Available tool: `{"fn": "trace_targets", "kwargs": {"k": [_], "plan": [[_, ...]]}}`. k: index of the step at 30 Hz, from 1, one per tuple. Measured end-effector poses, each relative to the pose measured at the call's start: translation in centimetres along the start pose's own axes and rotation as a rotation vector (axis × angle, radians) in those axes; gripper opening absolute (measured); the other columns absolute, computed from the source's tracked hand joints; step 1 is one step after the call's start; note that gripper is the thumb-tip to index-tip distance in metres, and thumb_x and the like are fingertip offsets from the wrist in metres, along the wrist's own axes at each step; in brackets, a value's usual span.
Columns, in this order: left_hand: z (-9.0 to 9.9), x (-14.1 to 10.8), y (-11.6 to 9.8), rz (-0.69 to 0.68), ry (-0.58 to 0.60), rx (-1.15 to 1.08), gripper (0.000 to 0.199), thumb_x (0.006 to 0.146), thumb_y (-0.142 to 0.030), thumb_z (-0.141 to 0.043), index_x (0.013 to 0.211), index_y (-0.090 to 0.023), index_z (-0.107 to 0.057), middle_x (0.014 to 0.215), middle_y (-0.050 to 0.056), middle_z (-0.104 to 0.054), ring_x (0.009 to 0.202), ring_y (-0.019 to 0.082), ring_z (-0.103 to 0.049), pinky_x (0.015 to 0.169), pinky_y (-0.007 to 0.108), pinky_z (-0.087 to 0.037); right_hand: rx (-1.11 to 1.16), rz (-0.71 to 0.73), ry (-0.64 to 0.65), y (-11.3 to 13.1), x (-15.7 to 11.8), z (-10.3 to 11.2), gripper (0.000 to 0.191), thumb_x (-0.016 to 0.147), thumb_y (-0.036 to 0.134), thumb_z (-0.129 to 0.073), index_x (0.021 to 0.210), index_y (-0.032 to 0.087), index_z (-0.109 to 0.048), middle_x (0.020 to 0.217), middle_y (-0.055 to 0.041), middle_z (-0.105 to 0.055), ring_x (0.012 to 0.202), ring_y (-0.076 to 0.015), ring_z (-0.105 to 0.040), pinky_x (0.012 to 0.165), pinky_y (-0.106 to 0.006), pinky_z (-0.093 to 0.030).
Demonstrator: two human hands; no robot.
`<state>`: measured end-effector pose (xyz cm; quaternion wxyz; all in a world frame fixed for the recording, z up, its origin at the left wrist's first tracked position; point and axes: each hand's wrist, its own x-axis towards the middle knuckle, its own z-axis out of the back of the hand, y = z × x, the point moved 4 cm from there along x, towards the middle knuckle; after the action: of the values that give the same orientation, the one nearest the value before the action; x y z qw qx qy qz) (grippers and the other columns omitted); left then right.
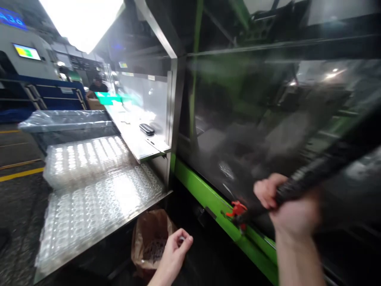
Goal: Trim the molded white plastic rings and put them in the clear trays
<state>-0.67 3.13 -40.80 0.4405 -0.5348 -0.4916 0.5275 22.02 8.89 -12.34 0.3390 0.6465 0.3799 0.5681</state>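
And there's the black ribbed handle [315, 174], slanting up to the right across a dark see-through guard door [238, 119], right hand [290, 210] clamped round its near end; left hand [174, 250] pinched, just beside a brown paper bag [150, 238], near!

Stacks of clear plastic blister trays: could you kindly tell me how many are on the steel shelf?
2: one clear plastic tray stack at the far end of the stainless steel shelf, another clear plastic tray stack at its near end. Others may be hidden.
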Motion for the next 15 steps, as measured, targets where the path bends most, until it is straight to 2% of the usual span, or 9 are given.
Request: {"fn": "trace_targets", "kwargs": {"k": [3,6,8,10,13,15], "plan": [[1.6,0.6,-4.4,-0.099,0.003,0.027,0.051,0.085,-0.066,-0.069,0.076,-0.017,-0.06,0.066,0.0,-0.048,0.065,0.015,-0.041,0.062,0.029,-0.031,0.069,0.002,0.058,-2.9,4.3,-7.1,0.08,0.088,0.094,-0.034,0.054,0.022,-0.048,0.042,0.0014,-0.033,0.037,-0.0107,-0.035,0.04,-0.027,-0.024],[2.9,4.2,-11.2,-0.261,0.008,0.071,0.037,0.087,-0.052,-0.071,0.085,-0.016,-0.067,0.073,0.001,-0.056,0.069,0.015,-0.046,0.065,0.029,-0.036,0.106,0.005,0.065,-5.9,7.6,-11.9,0.078,0.091,0.091,-0.034,0.057,0.022,-0.047,0.044,0.0013,-0.038,0.038,-0.0102,-0.037,0.039,-0.026,-0.027],[3.7,7.4,-15.5,-0.374,-0.024,0.105,0.035,0.085,-0.049,-0.074,0.094,-0.016,-0.07,0.069,-0.002,-0.051,0.065,0.014,-0.043,0.063,0.029,-0.033,0.135,0.003,0.088,-7.7,9.6,-14.3,0.077,0.091,0.091,-0.036,0.058,0.022,-0.05,0.045,0.0013,-0.04,0.039,-0.0102,-0.039,0.039,-0.026,-0.028],[4.4,10.4,-18.6,-0.458,-0.081,0.14,0.037,0.083,-0.048,-0.078,0.101,-0.016,-0.071,0.065,-0.004,-0.045,0.063,0.013,-0.039,0.061,0.029,-0.03,0.16,-0.015,0.125,-9.3,11.5,-16.4,0.077,0.09,0.092,-0.036,0.06,0.022,-0.051,0.047,0.0012,-0.042,0.04,-0.0103,-0.04,0.039,-0.025,-0.03],[5.0,14.1,-21.2,-0.531,-0.119,0.193,0.045,0.078,-0.048,-0.083,0.109,-0.017,-0.073,0.065,-0.005,-0.044,0.062,0.013,-0.038,0.062,0.029,-0.03,0.164,-0.038,0.171,-11.5,13.6,-19.1,0.077,0.09,0.092,-0.035,0.064,0.022,-0.054,0.049,0.0012,-0.044,0.042,-0.011,-0.043,0.042,-0.025,-0.036],[5.1,15.5,-22.0,-0.554,-0.108,0.22,0.05,0.076,-0.049,-0.085,0.113,-0.017,-0.074,0.065,-0.005,-0.043,0.061,0.013,-0.037,0.06,0.028,-0.03,0.121,-0.041,0.153,-12.2,13.3,-19.6,0.077,0.091,0.092,-0.032,0.07,0.022,-0.057,0.054,0.0001,-0.049,0.048,-0.013,-0.05,0.048,-0.027,-0.045]]}}
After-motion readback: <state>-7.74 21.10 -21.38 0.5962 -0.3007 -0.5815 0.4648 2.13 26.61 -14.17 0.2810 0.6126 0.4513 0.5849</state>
